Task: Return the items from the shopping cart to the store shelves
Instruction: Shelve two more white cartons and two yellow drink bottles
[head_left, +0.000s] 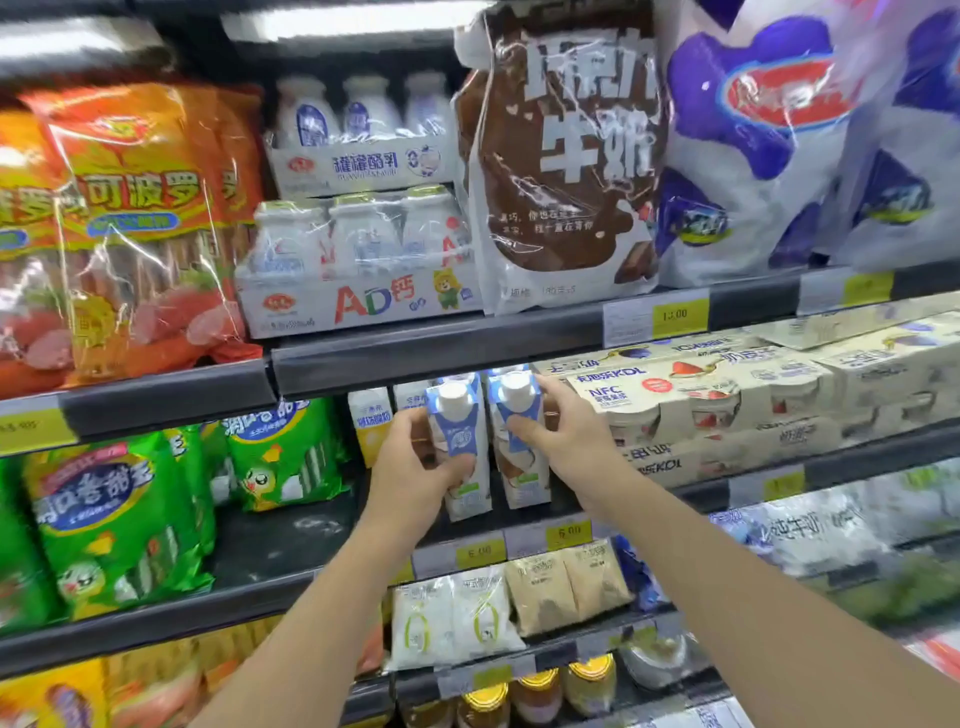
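Two white-and-blue drink cartons with round white caps stand side by side on the middle shelf (332, 535) of a chilled display. My left hand (410, 467) is wrapped around the left carton (460, 431). My right hand (561, 441) grips the right carton (519, 415) from its right side, thumb across the front. Both cartons are upright, with their bases near the shelf's front edge. More cartons of similar shape stand behind them, including a yellow-labelled one (370, 421).
Green sausage bags (109, 519) fill the shelf to the left. Yogurt multipacks (701, 400) sit close on the right. Above are bottle packs (363, 265) and a brown milk bag (561, 156). Below lie white and tan pouches (498, 608) and jars (540, 691).
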